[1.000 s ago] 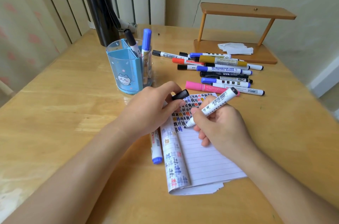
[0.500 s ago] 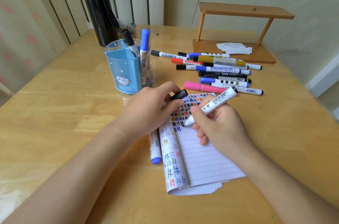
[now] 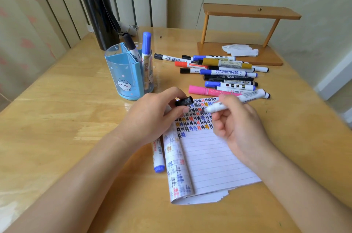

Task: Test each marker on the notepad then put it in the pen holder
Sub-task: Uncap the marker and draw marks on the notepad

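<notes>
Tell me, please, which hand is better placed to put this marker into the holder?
Probably the right hand: it grips the marker, whereas the left hand pinches only the cap, although the holder stands nearer the left.

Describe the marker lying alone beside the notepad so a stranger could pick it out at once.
On the light wooden table, find the lined white notepad. Along its left edge, partly under the left hand, lies a white marker with a blue end toward the person. It is the only loose marker there; the other markers lie piled beyond the notepad.
</notes>
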